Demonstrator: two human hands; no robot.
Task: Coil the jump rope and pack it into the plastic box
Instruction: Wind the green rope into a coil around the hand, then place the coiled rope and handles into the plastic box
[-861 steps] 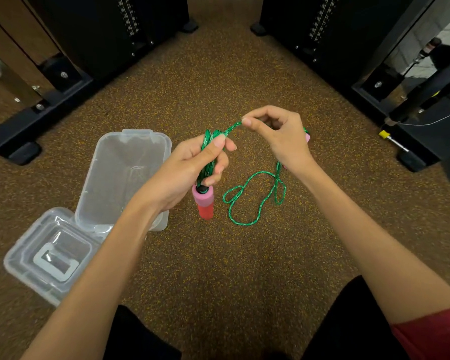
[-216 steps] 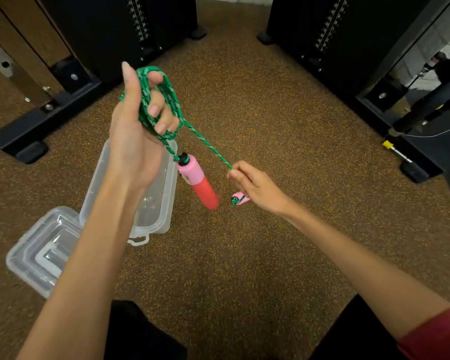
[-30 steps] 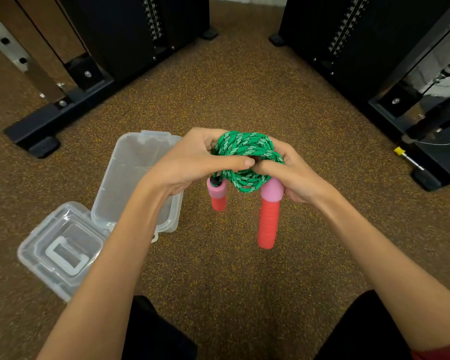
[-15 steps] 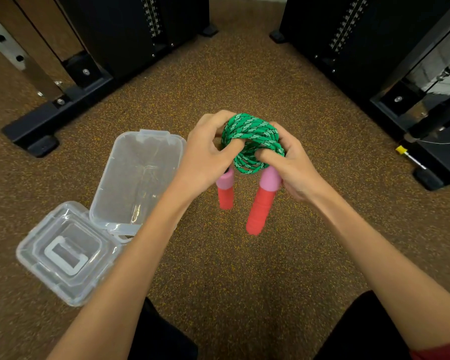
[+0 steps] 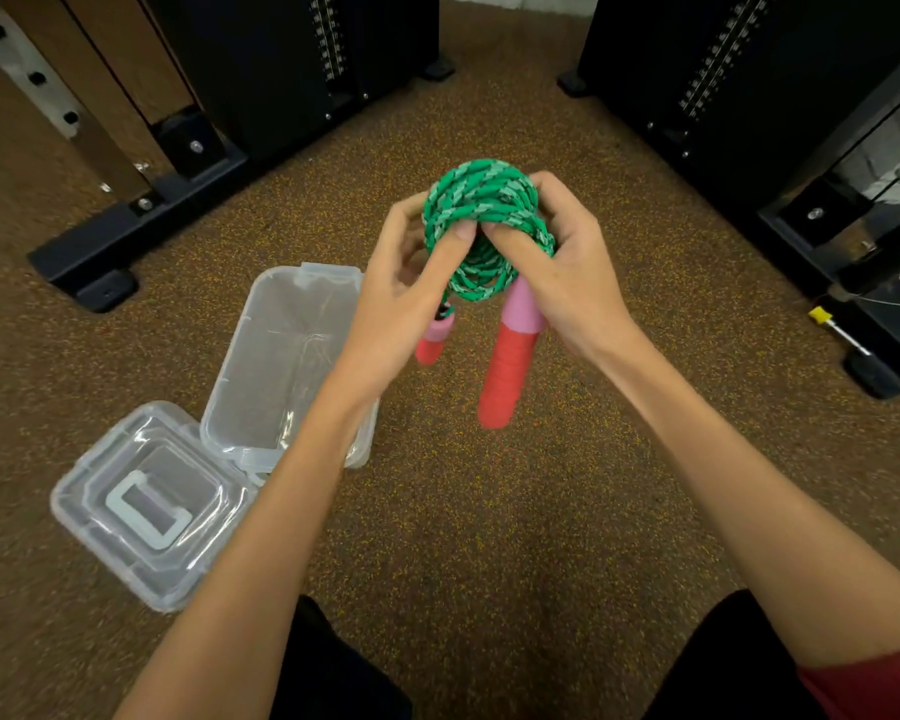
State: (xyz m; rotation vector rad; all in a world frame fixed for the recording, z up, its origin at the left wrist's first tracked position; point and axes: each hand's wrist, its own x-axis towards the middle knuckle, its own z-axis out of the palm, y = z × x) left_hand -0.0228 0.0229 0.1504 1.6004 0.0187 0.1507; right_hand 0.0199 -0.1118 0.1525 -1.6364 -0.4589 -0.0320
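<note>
The green jump rope (image 5: 481, 210) is wound into a tight coil, held up in front of me above the floor. My left hand (image 5: 401, 293) grips its left side and my right hand (image 5: 562, 272) grips its right side, thumbs meeting on the coil. Two pink-and-red handles hang below: a short-looking one (image 5: 434, 340) under my left hand and a longer one (image 5: 510, 366) under my right. The clear plastic box (image 5: 281, 356) lies open on the floor to the lower left, with nothing inside it. My left forearm crosses its right edge.
The box's clear lid (image 5: 146, 504) lies flat on the speckled brown floor, touching the box's near end. Black gym machine frames stand at the far left (image 5: 126, 236) and far right (image 5: 822, 148). My knees show at the bottom.
Both hands have lifted the coil a little higher and farther from me over the last second. The handles still dangle below. The box and lid have not moved.
</note>
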